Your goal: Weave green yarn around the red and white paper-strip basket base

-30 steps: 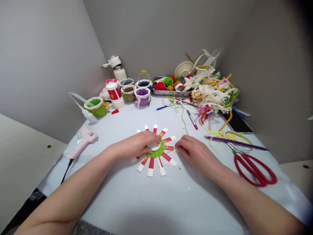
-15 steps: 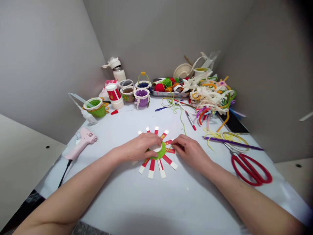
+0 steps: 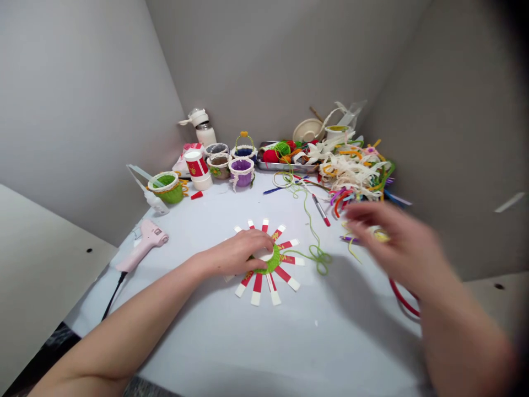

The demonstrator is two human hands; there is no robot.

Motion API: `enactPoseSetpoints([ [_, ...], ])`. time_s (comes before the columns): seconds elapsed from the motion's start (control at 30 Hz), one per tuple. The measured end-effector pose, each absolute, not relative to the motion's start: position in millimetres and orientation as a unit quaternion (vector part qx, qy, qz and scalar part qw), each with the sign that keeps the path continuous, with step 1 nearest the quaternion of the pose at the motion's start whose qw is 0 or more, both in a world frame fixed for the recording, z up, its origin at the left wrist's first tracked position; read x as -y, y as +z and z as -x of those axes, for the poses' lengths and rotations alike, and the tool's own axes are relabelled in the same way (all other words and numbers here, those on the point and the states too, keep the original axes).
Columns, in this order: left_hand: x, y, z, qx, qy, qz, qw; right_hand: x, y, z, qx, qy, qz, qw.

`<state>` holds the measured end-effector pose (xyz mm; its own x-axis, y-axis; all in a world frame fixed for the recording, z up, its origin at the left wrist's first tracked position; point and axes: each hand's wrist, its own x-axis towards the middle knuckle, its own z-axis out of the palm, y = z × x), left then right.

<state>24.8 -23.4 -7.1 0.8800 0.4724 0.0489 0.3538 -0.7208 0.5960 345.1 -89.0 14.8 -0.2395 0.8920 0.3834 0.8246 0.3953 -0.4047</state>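
A cut paper cup (image 3: 270, 278) lies flat on the white table (image 3: 231, 342), its red and white strips fanned out around a base wound with green yarn. My left hand (image 3: 239, 252) rests on that base, fingers curled over the white centre and pressing it down. A strand of green yarn (image 3: 316, 255) runs from the base to a small loop on the table and on toward the back. My right hand (image 3: 397, 242) is lifted above the table to the right, blurred by motion, its fingers stretched toward the red scissors (image 3: 403, 300), which it partly hides.
A pink glue gun (image 3: 144, 240) lies at the left. Several small decorated cups (image 3: 242, 168) and a green one (image 3: 167, 186) stand at the back left. A metal tray of yarn balls (image 3: 281, 151), a heap of ribbons and pipe cleaners (image 3: 357, 173) and a red pen (image 3: 321, 210) fill the back right.
My right hand has left the cup's strips and swung up and right over the scissors. The green yarn now lies loose beside the cup. My left hand stays on the base.
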Motion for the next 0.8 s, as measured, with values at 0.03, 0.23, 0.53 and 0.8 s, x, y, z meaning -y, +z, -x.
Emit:
enactPoseSetpoints([
  [0.03,23,-7,-25,-0.224,0.097,-0.923,0.297,85,10,-338,0.803,0.083,0.525,0.268],
  [0.23,23,-10,-24,-0.218,0.104,-0.927,0.286,60,-31,-294,0.854,0.168,0.452,0.193],
  [0.53,22,-14,-24,-0.207,0.113,-0.927,0.291,66,-43,-284,0.842,0.18,0.441,0.254],
  [0.8,22,-14,-24,-0.211,0.111,-0.929,0.283,74,-43,-286,0.783,0.237,0.499,0.286],
])
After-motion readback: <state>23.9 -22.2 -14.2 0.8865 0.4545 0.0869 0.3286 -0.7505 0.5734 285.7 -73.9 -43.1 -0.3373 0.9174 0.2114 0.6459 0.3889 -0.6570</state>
